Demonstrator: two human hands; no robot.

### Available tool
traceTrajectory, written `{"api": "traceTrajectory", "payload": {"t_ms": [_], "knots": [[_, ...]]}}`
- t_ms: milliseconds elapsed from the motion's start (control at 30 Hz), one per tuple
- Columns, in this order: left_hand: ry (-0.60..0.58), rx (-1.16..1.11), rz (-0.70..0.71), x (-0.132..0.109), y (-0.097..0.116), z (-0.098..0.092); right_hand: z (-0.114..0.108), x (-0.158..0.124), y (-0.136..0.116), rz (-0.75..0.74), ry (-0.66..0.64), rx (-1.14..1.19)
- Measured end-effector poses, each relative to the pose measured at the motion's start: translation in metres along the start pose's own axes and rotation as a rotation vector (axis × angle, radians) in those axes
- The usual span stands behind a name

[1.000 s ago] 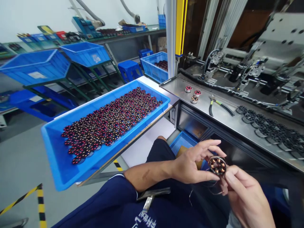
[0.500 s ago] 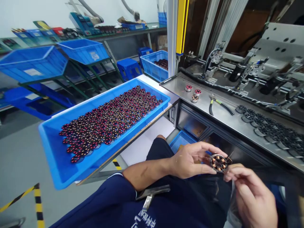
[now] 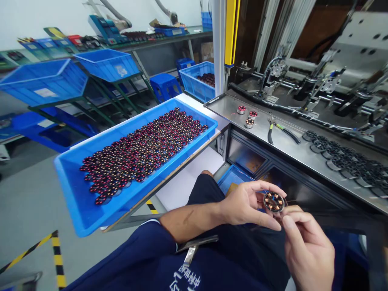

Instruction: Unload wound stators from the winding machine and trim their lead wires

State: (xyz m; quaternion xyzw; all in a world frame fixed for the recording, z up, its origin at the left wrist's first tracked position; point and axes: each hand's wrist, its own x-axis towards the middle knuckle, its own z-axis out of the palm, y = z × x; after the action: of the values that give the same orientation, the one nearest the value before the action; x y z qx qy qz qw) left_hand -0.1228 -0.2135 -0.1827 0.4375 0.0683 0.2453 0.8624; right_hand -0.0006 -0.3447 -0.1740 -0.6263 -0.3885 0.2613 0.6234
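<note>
A round motor stator (image 3: 273, 201) with copper windings and a dark rim is held up over my lap. My left hand (image 3: 242, 204) grips it from the left, fingers along the top and thumb below. At its lower right edge, my right hand (image 3: 306, 238) has thumb and fingertips pinched together. Whether that pinch is on the rim or on a wire end, I cannot make out. Thin copper wires stick out around the stator on both sides.
On the left, a blue tray (image 3: 68, 192) holds many wound stators. Diagonal cutters (image 3: 281, 131) lie on the metal bench (image 3: 226, 107), between several loose stators (image 3: 249, 122) and rows of dark rings (image 3: 348, 159). Machine fixtures (image 3: 303, 87) stand behind.
The stator has shifted slightly left and up and has tilted. My right hand has moved left, closer to the stator, with its thumb now at the stator's lower edge.
</note>
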Motion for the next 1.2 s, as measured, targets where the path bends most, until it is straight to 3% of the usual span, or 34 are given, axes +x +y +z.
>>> {"api": "traceTrajectory", "payload": {"t_ms": [100, 200, 467, 600, 700, 933, 1200], "knots": [[0.054, 0.094, 0.051, 0.0, -0.005, 0.003, 0.003, -0.001, -0.002, -0.017, 0.049, -0.007], [0.02, 0.213, 0.138, -0.002, -0.003, 0.005, 0.002, -0.002, -0.004, -0.032, 0.078, -0.026], [0.077, 0.677, 0.378, -0.011, 0.006, 0.006, 0.0, -0.003, -0.007, -0.099, 0.081, -0.046], [0.044, 0.975, 0.666, -0.009, 0.013, 0.003, 0.005, -0.005, -0.012, -0.156, 0.087, -0.06], [0.036, 1.073, 0.831, -0.007, 0.016, 0.001, 0.009, -0.007, -0.014, -0.163, 0.09, -0.087], [0.056, 1.087, 0.849, -0.008, 0.017, 0.005, 0.02, -0.007, -0.016, -0.297, 0.099, -0.165], [0.041, 1.096, 0.766, -0.009, 0.017, 0.001, 0.031, -0.001, -0.023, -0.228, 0.128, -0.191]]}}
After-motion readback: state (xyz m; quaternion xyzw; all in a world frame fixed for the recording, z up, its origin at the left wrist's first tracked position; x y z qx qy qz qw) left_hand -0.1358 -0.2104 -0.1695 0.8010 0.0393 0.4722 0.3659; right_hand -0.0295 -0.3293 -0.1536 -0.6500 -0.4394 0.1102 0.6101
